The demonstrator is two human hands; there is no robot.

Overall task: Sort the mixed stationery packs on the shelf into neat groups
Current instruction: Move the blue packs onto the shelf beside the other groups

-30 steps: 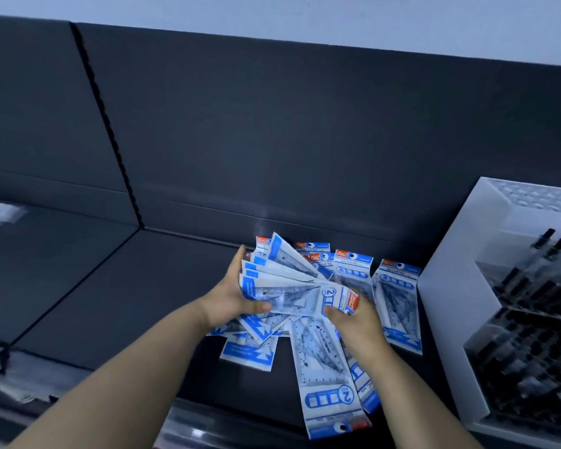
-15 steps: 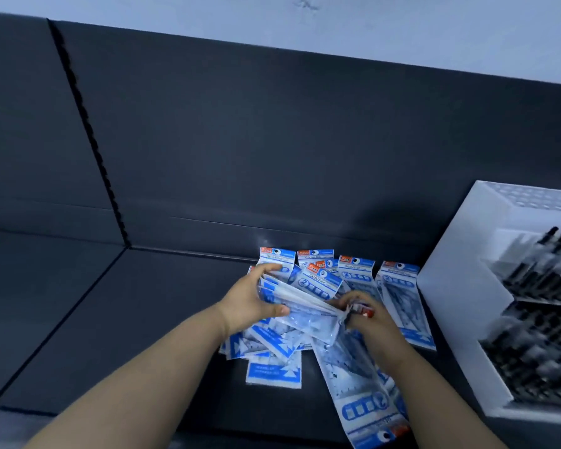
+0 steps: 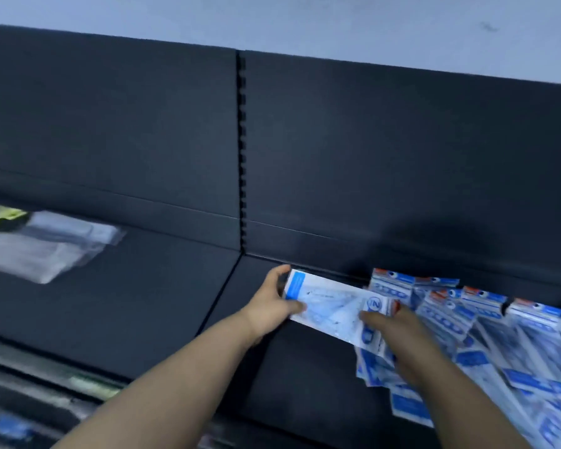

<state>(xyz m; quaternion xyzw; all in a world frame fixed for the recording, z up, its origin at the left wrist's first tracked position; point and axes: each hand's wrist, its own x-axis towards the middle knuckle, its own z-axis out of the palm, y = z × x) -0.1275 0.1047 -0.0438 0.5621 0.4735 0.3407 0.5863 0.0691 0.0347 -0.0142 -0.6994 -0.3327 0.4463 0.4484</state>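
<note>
We read only a large "2" in a blue ring on the held pack [image 3: 332,305] (smaller print blurs); our left hand [image 3: 274,307] clamps its blue-banded end, our right hand [image 3: 390,325] pinches the other, above the dark shelf [image 3: 298,367]; the pile of packs [image 3: 486,332] lies just right.

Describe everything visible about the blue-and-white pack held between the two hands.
The flat blue-and-white plastic pack looks like a clear sleeve with a pale, ruler-like insert, a blue band at its left end and a round blue mark near its right end. It lies sideways, just in front of the dark shelf's back panel. The left hand pinches its left end; the right hand grips its right end, beside the scattered pile of similar packs. Print is too blurred to read.
</note>
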